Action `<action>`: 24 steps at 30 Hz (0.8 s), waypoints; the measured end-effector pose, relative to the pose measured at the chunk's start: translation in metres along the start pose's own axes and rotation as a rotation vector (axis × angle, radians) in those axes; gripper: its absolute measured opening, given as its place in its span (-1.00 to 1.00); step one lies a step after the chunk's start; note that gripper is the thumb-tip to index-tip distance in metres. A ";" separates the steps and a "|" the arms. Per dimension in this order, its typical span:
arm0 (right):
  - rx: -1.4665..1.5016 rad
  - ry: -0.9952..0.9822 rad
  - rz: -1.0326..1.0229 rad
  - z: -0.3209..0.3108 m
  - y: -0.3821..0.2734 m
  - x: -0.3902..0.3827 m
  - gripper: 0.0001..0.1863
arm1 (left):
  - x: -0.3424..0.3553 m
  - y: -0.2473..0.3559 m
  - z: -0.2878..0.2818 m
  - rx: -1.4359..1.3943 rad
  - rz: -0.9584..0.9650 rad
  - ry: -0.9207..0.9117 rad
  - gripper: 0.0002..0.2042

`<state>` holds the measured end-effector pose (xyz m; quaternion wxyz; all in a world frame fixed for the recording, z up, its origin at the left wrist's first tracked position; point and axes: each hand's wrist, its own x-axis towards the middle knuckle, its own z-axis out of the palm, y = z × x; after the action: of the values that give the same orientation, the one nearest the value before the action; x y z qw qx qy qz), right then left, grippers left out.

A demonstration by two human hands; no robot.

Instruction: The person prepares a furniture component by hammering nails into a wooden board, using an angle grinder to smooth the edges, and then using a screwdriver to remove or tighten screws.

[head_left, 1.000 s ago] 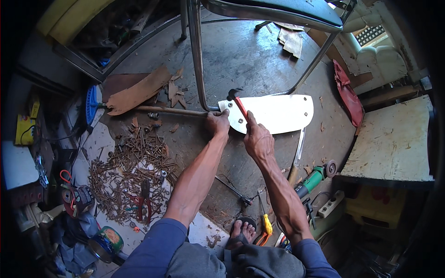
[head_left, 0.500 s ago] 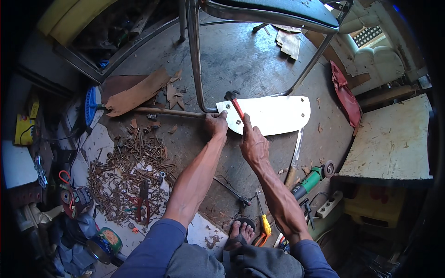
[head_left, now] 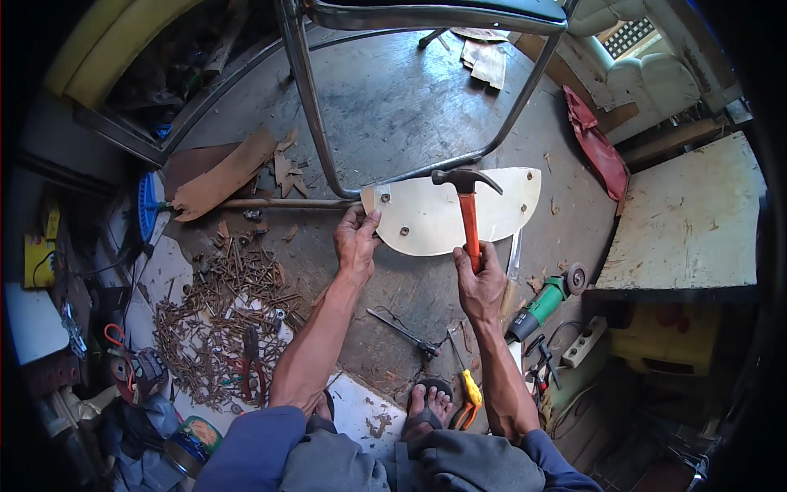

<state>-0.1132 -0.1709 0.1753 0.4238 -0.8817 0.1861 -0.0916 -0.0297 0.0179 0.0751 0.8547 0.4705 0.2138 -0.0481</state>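
My left hand [head_left: 357, 243] grips the left end of a white, half-round board [head_left: 443, 225], thumb on top and fingers underneath. Dark metal fittings sit in holes close to both ends of the board. In my right hand [head_left: 482, 283] is a claw hammer [head_left: 468, 215] with an orange-red handle. Its dark head is raised over the board, near the far edge, and covers part of it. Beyond the board stands a metal-framed chair [head_left: 316, 115], its bottom rail running just behind the board's far edge.
Many loose screws [head_left: 213, 336] lie piled at left, with pliers [head_left: 252, 369] among them. A blue-headed broom [head_left: 150, 205] is farther left. Right of my right arm are a green angle grinder [head_left: 541, 310] and a power strip [head_left: 585, 342]. A yellow-handled tool [head_left: 471, 394] lies near my foot.
The hammer has come up and right, its head now upright over the board. My left hand has shifted left with the board, which is tilted differently. The whole view has also moved slightly.
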 end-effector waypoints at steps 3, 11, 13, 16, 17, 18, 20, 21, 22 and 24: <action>0.049 0.043 -0.069 -0.020 -0.006 -0.006 -0.73 | -0.028 0.033 -0.007 0.014 0.034 -0.034 -0.76; 0.189 0.020 -0.075 -0.046 -0.050 -0.017 -0.69 | -0.089 0.091 -0.011 -0.002 0.020 -0.128 -0.73; 0.232 0.009 -0.091 -0.051 -0.062 -0.022 -0.67 | -0.105 0.103 -0.010 -0.016 0.046 -0.147 -0.73; 0.142 -0.025 -0.106 -0.063 -0.091 -0.028 -0.52 | -0.123 0.113 -0.019 -0.009 0.077 -0.189 -0.75; 0.113 -0.036 -0.111 -0.066 -0.098 -0.029 -0.46 | -0.128 0.116 -0.022 -0.002 0.087 -0.204 -0.76; 0.050 -0.053 -0.133 -0.069 -0.102 -0.028 -0.40 | -0.136 0.120 -0.023 0.011 0.093 -0.209 -0.76; 0.005 -0.108 -0.179 -0.075 -0.105 -0.028 -0.43 | -0.152 0.131 -0.024 0.038 0.107 -0.218 -0.75; -0.020 -0.138 -0.202 -0.076 -0.106 -0.030 -0.45 | -0.157 0.132 -0.027 0.062 0.146 -0.226 -0.74; -0.011 -0.155 -0.159 -0.076 -0.109 -0.034 -0.52 | -0.162 0.133 -0.030 0.085 0.185 -0.232 -0.73; 0.034 -0.162 -0.170 -0.074 -0.106 -0.043 -0.54 | -0.170 0.138 -0.036 0.245 0.319 -0.232 -0.72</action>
<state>-0.1496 -0.1459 0.3036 0.4432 -0.8914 0.0742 -0.0589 -0.1559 0.1036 0.2362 0.8069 0.5899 0.0297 0.0083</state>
